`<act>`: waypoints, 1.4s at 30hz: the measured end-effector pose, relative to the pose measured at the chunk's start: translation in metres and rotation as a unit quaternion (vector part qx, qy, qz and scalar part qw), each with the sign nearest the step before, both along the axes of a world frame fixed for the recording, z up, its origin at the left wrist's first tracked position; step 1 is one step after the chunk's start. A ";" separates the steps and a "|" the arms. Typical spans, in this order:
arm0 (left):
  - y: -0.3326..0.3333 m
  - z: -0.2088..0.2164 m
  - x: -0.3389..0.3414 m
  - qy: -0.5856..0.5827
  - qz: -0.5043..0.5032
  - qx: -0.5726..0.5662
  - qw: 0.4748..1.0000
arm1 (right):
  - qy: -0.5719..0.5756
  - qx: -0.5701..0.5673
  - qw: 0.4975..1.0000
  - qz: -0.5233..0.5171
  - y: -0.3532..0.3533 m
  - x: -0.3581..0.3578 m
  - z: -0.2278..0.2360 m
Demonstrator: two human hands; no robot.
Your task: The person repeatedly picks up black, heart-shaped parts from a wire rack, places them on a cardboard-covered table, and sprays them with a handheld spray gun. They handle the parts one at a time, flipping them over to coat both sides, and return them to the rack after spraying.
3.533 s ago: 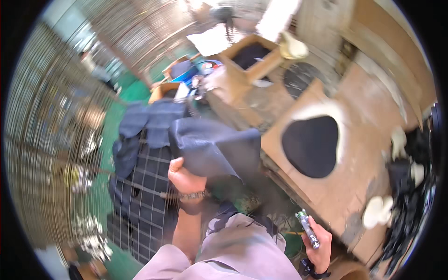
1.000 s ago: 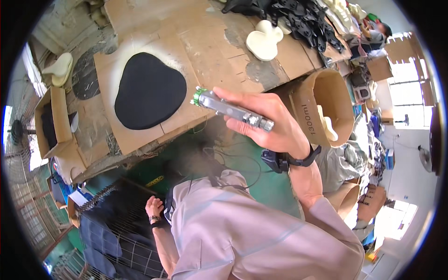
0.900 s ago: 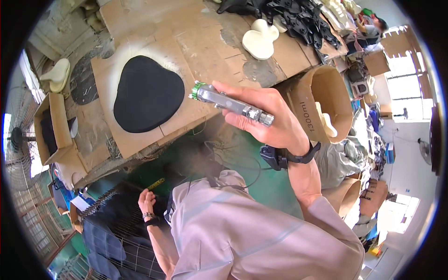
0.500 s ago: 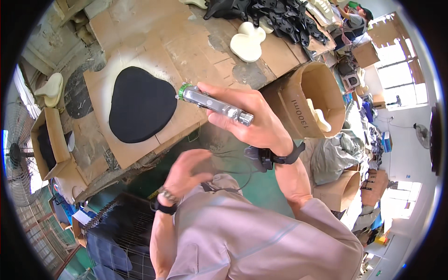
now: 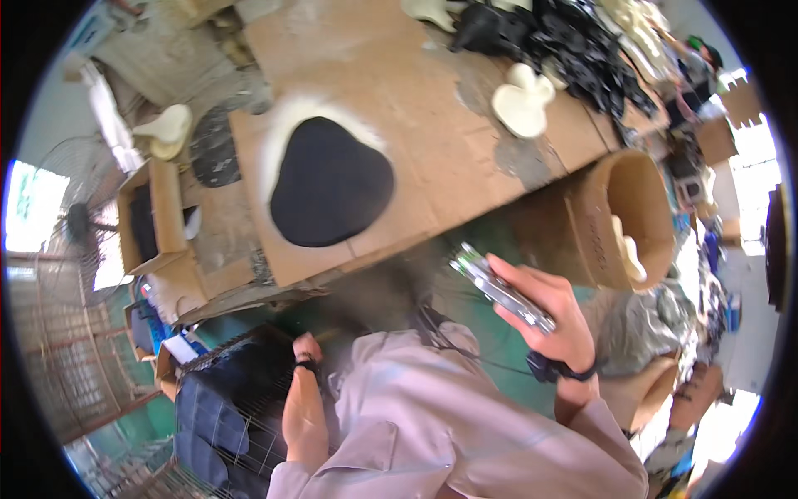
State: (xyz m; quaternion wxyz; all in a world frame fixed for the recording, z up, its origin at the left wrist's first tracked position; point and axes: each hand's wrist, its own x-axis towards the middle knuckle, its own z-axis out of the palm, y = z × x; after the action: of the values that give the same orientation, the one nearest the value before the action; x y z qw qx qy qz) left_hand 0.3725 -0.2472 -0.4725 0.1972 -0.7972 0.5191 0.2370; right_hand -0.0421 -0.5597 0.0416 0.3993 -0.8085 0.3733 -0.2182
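Note:
My right hand [image 5: 553,312] is closed around a metallic spray gun [image 5: 502,288] with a green ring near its tip, held in front of the table edge. On the cardboard-covered table lies a black rounded-triangular pad [image 5: 331,183], flat and apart from both hands. Pale overspray rims its upper side. Down at the left, my left hand [image 5: 307,346] hangs below the table edge, beside a wire cage [image 5: 249,416] with dark pads in it. Its fingers point away and are too small and blurred to make out.
Cream saddle-shaped foam pieces [image 5: 524,101] and a heap of black pieces [image 5: 553,46] lie on the table's far right. A tall cardboard box [image 5: 582,229] stands at its right edge. Left are an open carton [image 5: 170,212] and a fan [image 5: 79,218]. A dark hose [image 5: 453,339] crosses my lap.
My right hand has drawn the spray gun back from beside the pad, down and to the right. My left hand has dropped from before my lap toward the wire cage. The view has shifted.

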 end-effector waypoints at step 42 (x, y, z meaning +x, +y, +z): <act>0.033 0.058 -0.059 0.474 0.597 -0.153 0.629 | -0.010 -0.018 0.998 -0.060 -0.006 0.004 0.012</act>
State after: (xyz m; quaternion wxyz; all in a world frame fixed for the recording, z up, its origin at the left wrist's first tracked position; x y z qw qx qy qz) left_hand 0.3139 -0.2143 -0.4148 -0.3856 -0.7289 -0.0200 0.5654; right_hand -0.0378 -0.5653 0.0532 0.3743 -0.7894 0.4132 -0.2569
